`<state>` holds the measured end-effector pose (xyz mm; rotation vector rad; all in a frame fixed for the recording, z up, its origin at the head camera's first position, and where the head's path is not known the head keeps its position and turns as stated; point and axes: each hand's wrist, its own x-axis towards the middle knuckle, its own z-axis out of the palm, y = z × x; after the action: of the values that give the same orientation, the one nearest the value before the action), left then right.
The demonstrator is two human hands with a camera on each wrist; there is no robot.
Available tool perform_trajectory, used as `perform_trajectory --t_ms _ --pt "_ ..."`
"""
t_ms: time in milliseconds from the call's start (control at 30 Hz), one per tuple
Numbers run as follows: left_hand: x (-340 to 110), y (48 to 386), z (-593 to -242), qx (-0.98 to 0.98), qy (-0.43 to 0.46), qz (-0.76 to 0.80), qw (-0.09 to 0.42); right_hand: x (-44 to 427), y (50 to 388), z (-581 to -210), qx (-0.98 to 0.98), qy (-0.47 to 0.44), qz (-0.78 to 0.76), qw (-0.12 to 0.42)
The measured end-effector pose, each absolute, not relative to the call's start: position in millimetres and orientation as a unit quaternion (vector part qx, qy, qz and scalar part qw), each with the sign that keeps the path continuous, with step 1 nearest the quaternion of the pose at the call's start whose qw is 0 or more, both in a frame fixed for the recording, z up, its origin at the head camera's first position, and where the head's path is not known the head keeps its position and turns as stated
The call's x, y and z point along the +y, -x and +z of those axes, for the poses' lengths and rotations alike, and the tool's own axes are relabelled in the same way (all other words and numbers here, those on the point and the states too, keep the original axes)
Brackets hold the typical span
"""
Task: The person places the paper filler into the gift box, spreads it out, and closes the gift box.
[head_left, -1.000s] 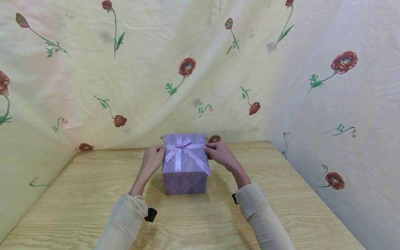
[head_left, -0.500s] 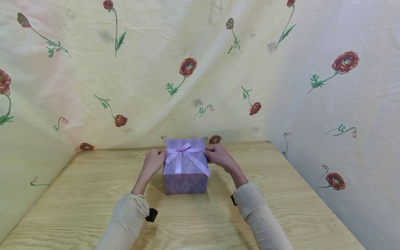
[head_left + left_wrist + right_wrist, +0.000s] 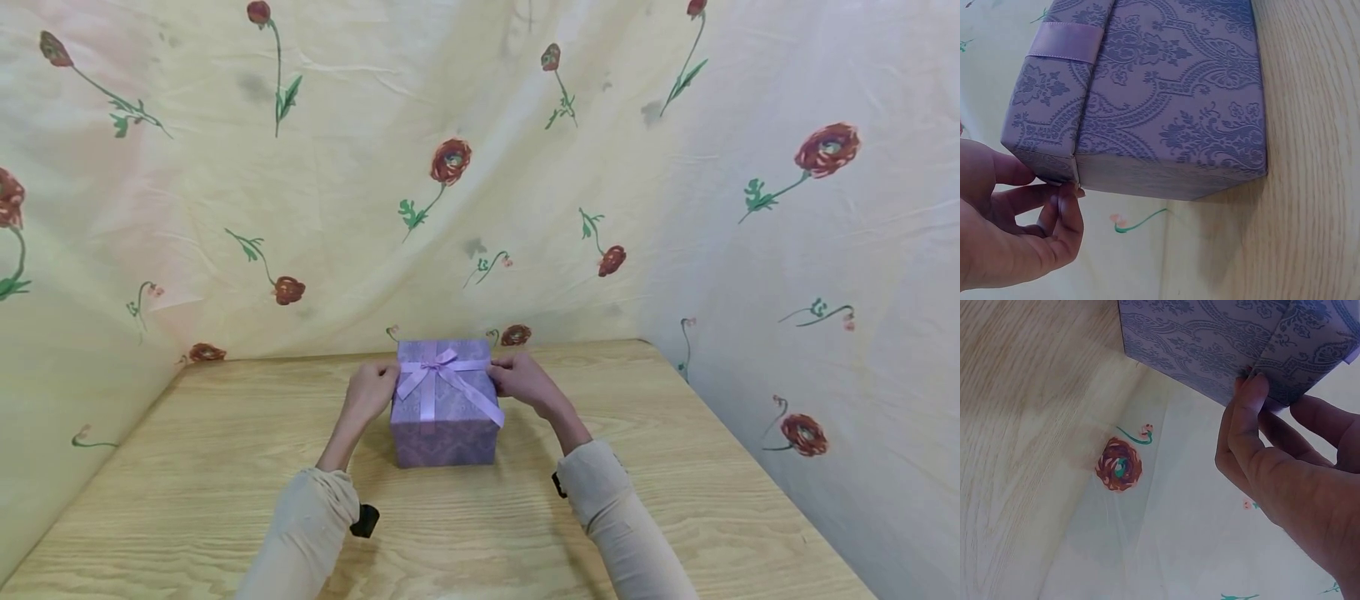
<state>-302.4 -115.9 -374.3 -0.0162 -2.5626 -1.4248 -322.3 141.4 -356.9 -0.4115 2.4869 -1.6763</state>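
A purple gift box (image 3: pixel 445 447) with a damask pattern stands on the wooden table. Its lid (image 3: pixel 412 406) bears a lilac ribbon tied in a bow (image 3: pixel 437 367), tails trailing forward. My left hand (image 3: pixel 369 392) holds the lid's left side near the back; in the left wrist view, thumb and fingers pinch the lid (image 3: pixel 1047 84) at its corner and lower edge. Opposite, my right hand (image 3: pixel 528 385) grips the right side. The right wrist view shows its fingertips at the seam between lid (image 3: pixel 1310 350) and box (image 3: pixel 1191 337). The lid sits over the box top.
The wooden table (image 3: pixel 225 450) spreads out around the box. A pale curtain (image 3: pixel 360 167) printed with red flowers hangs behind it and on both sides. A black strap piece (image 3: pixel 365 521) sits at the left sleeve.
The lid has come down over the box, its back edge sinking lower, and both hands have lowered slightly with it. The box itself has stayed in place.
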Motion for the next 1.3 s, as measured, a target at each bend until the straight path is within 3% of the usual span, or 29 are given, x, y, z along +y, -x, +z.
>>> perform_trajectory --t_ms 167,1300 --pt "-116.1 302.5 -376.0 -0.874 -0.006 -0.478 0.086 141.2 324.0 -361.4 0.821 0.138 -0.551 0.055" --pt "-115.3 303.1 -389.5 -0.884 -0.016 -0.459 0.088 139.7 325.6 -381.6 0.818 0.116 -0.560 0.065"
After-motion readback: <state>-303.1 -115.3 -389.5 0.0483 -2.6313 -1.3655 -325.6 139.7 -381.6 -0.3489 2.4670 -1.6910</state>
